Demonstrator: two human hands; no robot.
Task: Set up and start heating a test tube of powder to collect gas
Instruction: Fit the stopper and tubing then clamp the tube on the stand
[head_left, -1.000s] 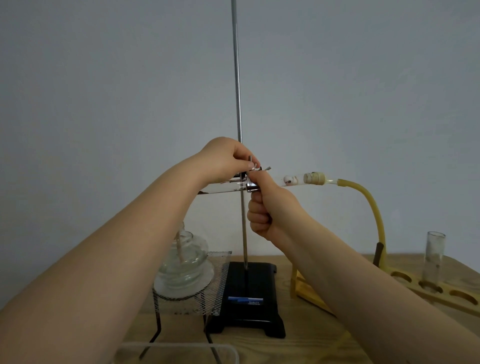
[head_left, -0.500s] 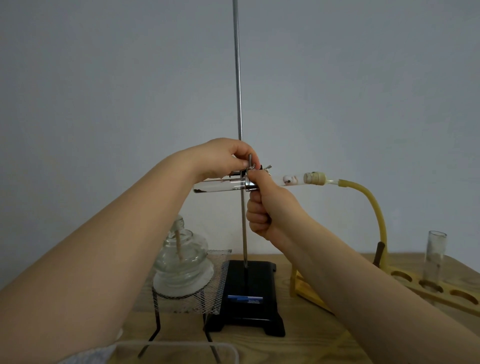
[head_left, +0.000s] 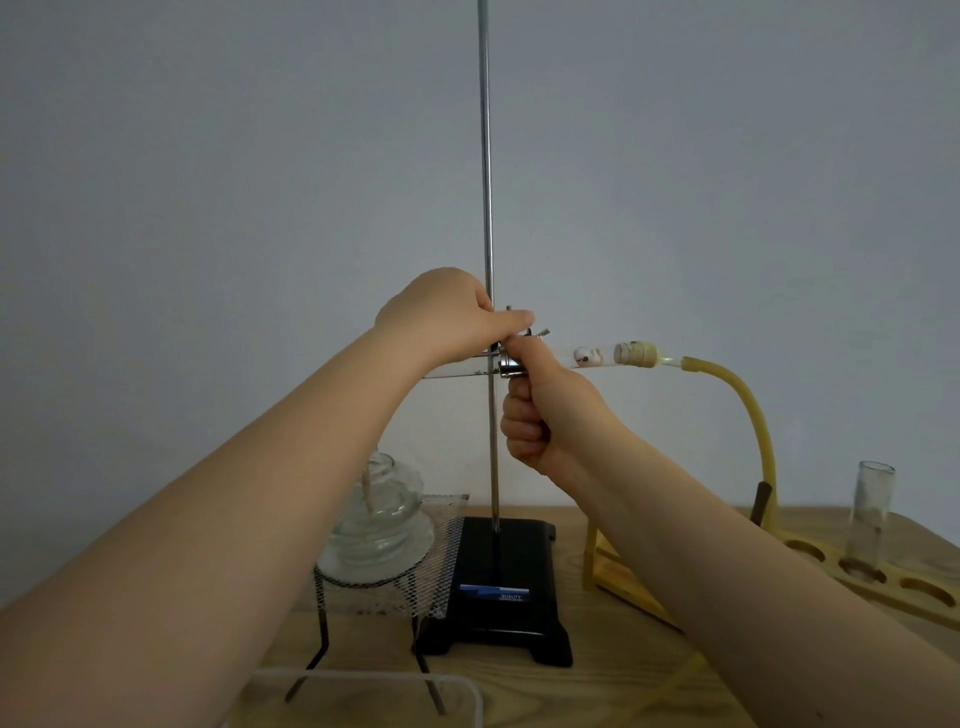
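Observation:
A glass test tube (head_left: 592, 358) lies roughly level in a metal clamp (head_left: 511, 366) on the upright rod (head_left: 487, 171) of a black-based stand (head_left: 501, 587). Its right end carries a pale stopper (head_left: 635, 354) joined to a yellow rubber hose (head_left: 753, 410). My left hand (head_left: 449, 317) grips the clamp from above, beside the rod. My right hand (head_left: 545, 410) is curled below the clamp, with thumb and forefinger pinching the clamp's screw. A glass alcohol lamp (head_left: 384, 514) sits on a wire mesh tripod (head_left: 410, 577) under the tube's left end.
A wooden test tube rack (head_left: 831, 571) stands at the right with one empty glass tube (head_left: 872, 514) upright in it. The rim of a clear plastic tub (head_left: 363, 680) shows at the bottom edge. The wooden table (head_left: 623, 691) ends at a grey wall.
The left hand has shifted slightly on the clamp and its thumb now reaches further right over the screw. The tube's left end shows a little less past my forearm.

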